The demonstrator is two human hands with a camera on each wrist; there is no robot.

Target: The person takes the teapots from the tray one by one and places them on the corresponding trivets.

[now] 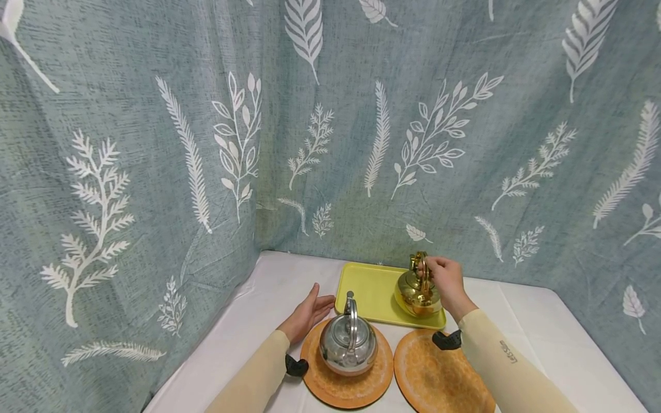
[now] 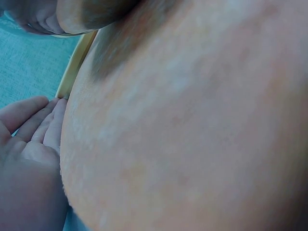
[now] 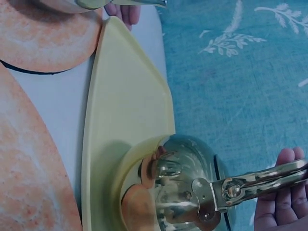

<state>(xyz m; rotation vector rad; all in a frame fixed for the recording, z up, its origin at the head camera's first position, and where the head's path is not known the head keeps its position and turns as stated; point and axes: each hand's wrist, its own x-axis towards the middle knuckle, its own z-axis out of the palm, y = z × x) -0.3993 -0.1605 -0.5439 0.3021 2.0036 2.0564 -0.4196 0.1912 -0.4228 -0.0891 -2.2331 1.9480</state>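
My right hand (image 1: 447, 282) grips the raised handle of a shiny gold kettle (image 1: 417, 299). The kettle sits at the right end of a yellow tray (image 1: 372, 289), and in the right wrist view the fingers (image 3: 286, 202) curl under its handle (image 3: 269, 182). My left hand (image 1: 310, 312) lies with straight fingers at the tray's near left corner, holding nothing. Just right of that hand, a silver kettle (image 1: 345, 347) stands upright on a round orange mat (image 1: 361, 393), its handle up. The left wrist view shows the straight fingers (image 2: 29, 110) by the tray's edge (image 2: 72, 72).
A second round orange mat (image 1: 439, 376) lies on the white tablecloth (image 1: 521, 310) in front of the tray, partly under the right forearm in view. Patterned blue-green curtains (image 1: 330, 143) hang behind the table and along its left side.
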